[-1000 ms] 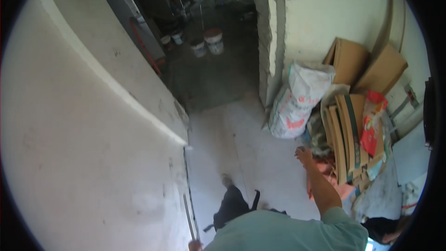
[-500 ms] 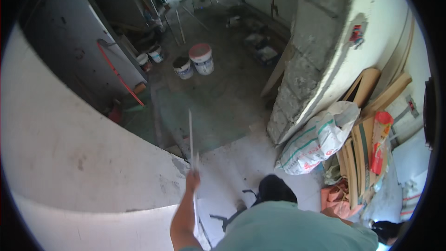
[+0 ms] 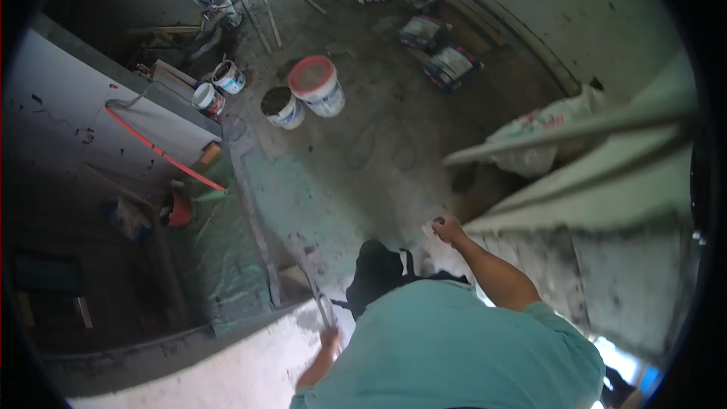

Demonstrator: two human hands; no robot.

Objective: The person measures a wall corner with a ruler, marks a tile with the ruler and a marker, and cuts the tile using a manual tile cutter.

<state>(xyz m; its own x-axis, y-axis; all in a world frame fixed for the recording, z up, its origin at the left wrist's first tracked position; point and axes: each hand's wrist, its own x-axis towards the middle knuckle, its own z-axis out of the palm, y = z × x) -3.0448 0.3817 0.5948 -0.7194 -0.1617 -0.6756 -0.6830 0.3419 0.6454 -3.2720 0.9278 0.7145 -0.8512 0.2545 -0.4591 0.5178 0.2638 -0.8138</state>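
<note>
Fingers of the left hand are wrapped around a thin metal tool beside the white wall. The right hand (loosely curled, holding nothing I can see) hangs near the block wall. The tool may scrape the plaster if it swings.

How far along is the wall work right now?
Looks done: the white surface at lower left appears evenly coated. In hand: the left hand grips a thin metal bar; the right hand is at the grey wall edge. Probably left: that wall looks bare and rough.
</note>
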